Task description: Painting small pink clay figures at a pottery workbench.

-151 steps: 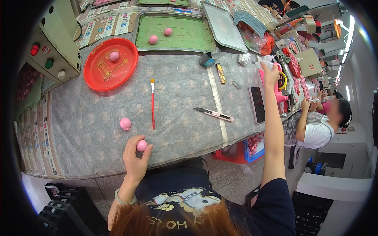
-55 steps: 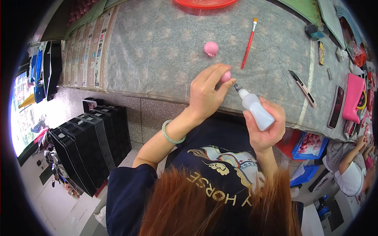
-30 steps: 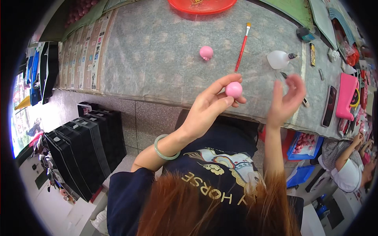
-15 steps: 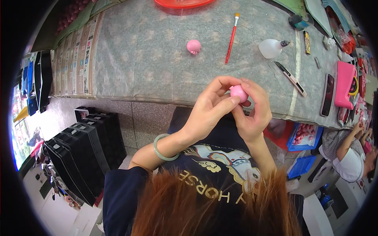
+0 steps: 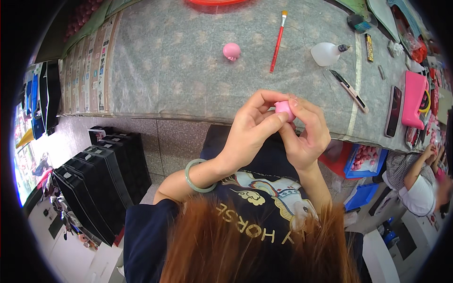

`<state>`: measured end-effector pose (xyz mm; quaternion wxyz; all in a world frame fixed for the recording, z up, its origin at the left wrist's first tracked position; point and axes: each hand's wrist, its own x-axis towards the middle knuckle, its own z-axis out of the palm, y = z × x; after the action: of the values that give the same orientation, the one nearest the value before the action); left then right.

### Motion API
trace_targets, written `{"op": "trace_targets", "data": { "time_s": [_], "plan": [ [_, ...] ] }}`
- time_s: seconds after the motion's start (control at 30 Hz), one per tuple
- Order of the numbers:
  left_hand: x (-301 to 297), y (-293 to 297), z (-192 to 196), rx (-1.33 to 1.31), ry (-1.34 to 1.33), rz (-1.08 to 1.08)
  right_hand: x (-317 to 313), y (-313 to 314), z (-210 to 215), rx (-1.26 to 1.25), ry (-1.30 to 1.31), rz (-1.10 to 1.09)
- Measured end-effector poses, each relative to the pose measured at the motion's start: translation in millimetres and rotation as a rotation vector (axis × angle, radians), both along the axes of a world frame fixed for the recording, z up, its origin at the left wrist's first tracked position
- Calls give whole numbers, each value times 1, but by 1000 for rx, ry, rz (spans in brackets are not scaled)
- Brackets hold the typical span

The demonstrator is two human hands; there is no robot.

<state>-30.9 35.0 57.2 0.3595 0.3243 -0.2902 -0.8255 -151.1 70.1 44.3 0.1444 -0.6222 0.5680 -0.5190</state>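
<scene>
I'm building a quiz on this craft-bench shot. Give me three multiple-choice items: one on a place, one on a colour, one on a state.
1. Where does the second pink ball lie?
A. on the grey table cover
B. on the floor
C. on the phone

2. What colour is the paintbrush handle?
A. blue
B. red
C. green

3. How is the small pink ball held?
A. lying loose on the table
B. in the left hand alone
C. pinched between both hands

Answers: 1 A, it sits on the table cover left of the brush. 2 B, the handle is red. 3 C, the left hand and right hand both close on it.
</scene>
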Motion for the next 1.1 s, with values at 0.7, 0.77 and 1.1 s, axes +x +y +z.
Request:
{"op": "trace_targets", "data": {
  "time_s": [0.7,0.77,1.1],
  "plan": [
    [2,-3,-9,61,-9,46,2,-9,-5,43,39,-5],
    [2,-4,-8,53,9,37,3,-10,-3,40,45,-20],
    [-7,-4,-16,69,-40,69,-4,-8,-9,24,-21,-52]
  ]
}}
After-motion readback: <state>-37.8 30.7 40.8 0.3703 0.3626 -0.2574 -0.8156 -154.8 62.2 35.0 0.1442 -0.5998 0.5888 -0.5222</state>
